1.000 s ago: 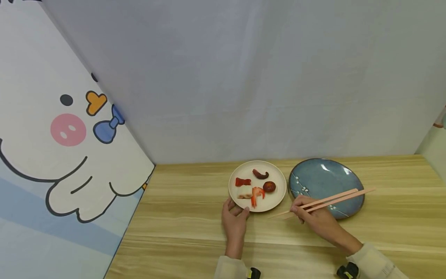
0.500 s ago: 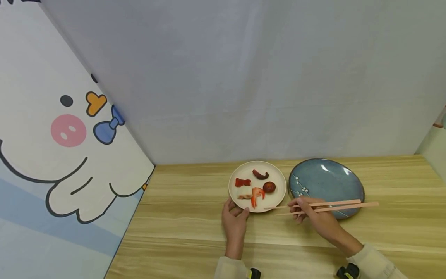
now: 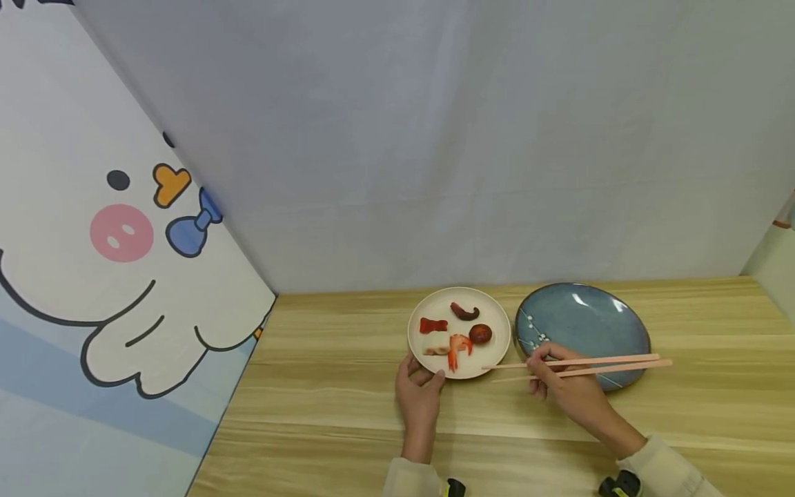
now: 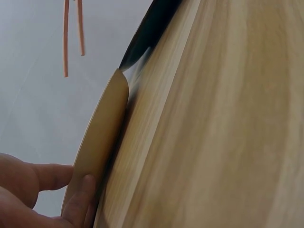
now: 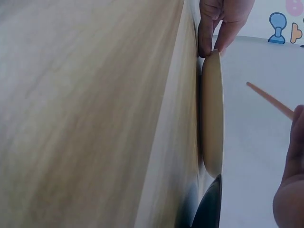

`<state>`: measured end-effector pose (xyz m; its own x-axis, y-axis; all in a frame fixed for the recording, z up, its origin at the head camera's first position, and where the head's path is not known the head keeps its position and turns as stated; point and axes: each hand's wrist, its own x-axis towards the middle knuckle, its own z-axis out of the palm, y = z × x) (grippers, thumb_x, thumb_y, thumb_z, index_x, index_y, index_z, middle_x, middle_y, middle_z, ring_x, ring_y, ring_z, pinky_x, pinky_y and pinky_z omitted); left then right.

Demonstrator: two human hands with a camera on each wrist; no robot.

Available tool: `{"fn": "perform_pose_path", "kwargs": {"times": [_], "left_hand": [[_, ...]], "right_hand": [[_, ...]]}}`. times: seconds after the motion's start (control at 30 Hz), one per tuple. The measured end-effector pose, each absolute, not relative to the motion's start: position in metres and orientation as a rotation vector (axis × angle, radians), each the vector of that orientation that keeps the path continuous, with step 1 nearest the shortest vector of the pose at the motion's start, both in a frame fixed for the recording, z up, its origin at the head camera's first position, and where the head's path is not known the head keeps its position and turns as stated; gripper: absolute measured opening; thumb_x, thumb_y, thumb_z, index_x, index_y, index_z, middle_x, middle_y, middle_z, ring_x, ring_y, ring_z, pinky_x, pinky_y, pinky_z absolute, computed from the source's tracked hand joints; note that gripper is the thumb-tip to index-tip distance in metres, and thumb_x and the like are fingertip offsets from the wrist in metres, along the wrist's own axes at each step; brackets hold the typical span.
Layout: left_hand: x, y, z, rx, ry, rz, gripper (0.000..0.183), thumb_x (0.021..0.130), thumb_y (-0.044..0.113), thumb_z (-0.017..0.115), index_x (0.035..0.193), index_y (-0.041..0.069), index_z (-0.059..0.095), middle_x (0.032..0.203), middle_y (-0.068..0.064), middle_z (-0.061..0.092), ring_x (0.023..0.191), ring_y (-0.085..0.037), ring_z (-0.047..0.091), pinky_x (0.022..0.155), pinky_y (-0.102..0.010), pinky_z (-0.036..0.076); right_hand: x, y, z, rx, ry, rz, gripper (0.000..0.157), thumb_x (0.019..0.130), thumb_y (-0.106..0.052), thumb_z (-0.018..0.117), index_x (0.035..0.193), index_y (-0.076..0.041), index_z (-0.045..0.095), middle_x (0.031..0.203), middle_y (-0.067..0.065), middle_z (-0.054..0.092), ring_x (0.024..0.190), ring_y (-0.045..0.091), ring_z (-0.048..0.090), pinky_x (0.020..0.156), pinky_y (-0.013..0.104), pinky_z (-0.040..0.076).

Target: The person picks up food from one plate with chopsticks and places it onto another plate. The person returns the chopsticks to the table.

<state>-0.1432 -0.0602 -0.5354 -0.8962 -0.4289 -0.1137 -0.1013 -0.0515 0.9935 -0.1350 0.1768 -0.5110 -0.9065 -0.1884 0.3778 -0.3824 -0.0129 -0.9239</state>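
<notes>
My left hand (image 3: pixel 420 397) holds the near-left rim of a small white plate (image 3: pixel 493 310), thumb and fingers at its edge. On that plate lie a red-and-white shrimp (image 3: pixel 458 351), a round brown ball-shaped piece (image 3: pixel 480 334), a dark curled piece (image 3: pixel 464 311), a red strip (image 3: pixel 433 324) and a white block (image 3: pixel 436 342). A pair of pink chopsticks (image 3: pixel 615 364) is in my right hand (image 3: pixel 565 383). Their thin tips point left, one overlapping the plate's near-right rim in the head view. The right wrist view shows only one chopstick (image 5: pixel 270 99).
A blue oval plate (image 3: pixel 584 324) with a white blossom pattern stands right beside the white plate, partly behind my right hand. Both are on a wood-grain table (image 3: pixel 335 386). A pale curtain (image 3: pixel 435 138) hangs behind, and a cartoon-printed panel (image 3: pixel 62 276) is at the left.
My right hand has turned the chopsticks flatter, and their tips have risen to the white plate's near-right rim; lately the hand shifted slightly right. The left hand and the food have stayed put.
</notes>
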Motion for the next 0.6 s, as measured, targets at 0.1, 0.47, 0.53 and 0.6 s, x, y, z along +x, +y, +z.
{"fn": "perform_pose_path", "kwargs": {"times": [0.1, 0.47, 0.53, 0.6], "left_hand": [[-0.1424, -0.0609, -0.5363, 0.541, -1.986, -2.034, 0.065, 0.087, -0.016, 0.074, 0.148, -0.013, 0.05, 0.126, -0.029, 0.06, 0.1, -0.033, 0.069, 0.071, -0.022, 0.059], [-0.1438, -0.0606, -0.5378, 0.541, -1.977, -2.043, 0.066, 0.087, -0.018, 0.073, 0.148, -0.013, 0.049, 0.127, -0.03, 0.059, 0.097, -0.03, 0.069, 0.07, -0.021, 0.06], [-0.1433, -0.0603, -0.5377, 0.532, -1.973, -2.046, 0.066, 0.087, -0.018, 0.073, 0.148, -0.013, 0.05, 0.126, -0.029, 0.059, 0.097, -0.03, 0.069, 0.071, -0.021, 0.06], [-0.1425, -0.0603, -0.5377, 0.522, -1.972, -2.042, 0.065, 0.087, -0.018, 0.073, 0.147, -0.013, 0.05, 0.125, -0.03, 0.061, 0.097, -0.031, 0.069, 0.071, -0.022, 0.06]], "right_hand": [[-0.137, 0.1776, -0.513, 0.759, -1.99, 2.138, 0.024, 0.11, 0.009, 0.042, 0.098, 0.002, 0.063, 0.078, 0.014, 0.068, 0.069, 0.012, 0.07, 0.059, 0.028, 0.062], [-0.1377, 0.179, -0.515, 0.823, -1.975, 2.223, 0.034, 0.113, 0.004, 0.033, 0.124, 0.018, 0.061, 0.108, -0.002, 0.076, 0.091, 0.013, 0.075, 0.076, 0.026, 0.064], [-0.137, 0.1786, -0.5157, 0.814, -1.982, 2.223, 0.033, 0.113, 0.004, 0.034, 0.124, 0.015, 0.064, 0.112, -0.004, 0.076, 0.092, 0.014, 0.076, 0.078, 0.028, 0.064], [-0.1365, 0.1776, -0.5164, 0.796, -1.968, 2.22, 0.032, 0.112, 0.006, 0.037, 0.119, 0.009, 0.068, 0.107, -0.004, 0.075, 0.089, 0.014, 0.076, 0.075, 0.029, 0.065]]}}
